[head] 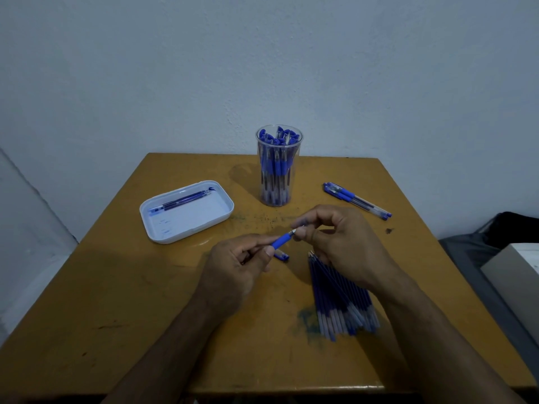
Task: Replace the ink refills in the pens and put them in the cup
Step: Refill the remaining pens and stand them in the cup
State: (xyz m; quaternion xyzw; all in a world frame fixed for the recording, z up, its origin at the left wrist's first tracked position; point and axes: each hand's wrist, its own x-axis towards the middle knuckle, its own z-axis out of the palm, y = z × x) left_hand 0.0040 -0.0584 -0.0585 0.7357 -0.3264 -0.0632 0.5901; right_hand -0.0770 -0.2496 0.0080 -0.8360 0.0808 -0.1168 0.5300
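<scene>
My left hand (233, 266) grips a pen (282, 239) by its barrel, the blue grip section pointing up and right. My right hand (341, 240) pinches the pen's tip end between thumb and fingers. A blue pen cap (282, 256) lies on the table just below the pen. A bundle of blue ink refills (339, 301) lies under my right wrist. A clear cup (278, 166) full of blue pens stands at the back centre. Two or three pens (357, 200) lie to the cup's right.
A white tray (186, 212) at the left holds a few used refills (183, 201). The ochre wooden table (131, 301) has ink stains near its middle. A wall stands close behind. A dark bag and a pale box (513, 269) sit off the table's right edge.
</scene>
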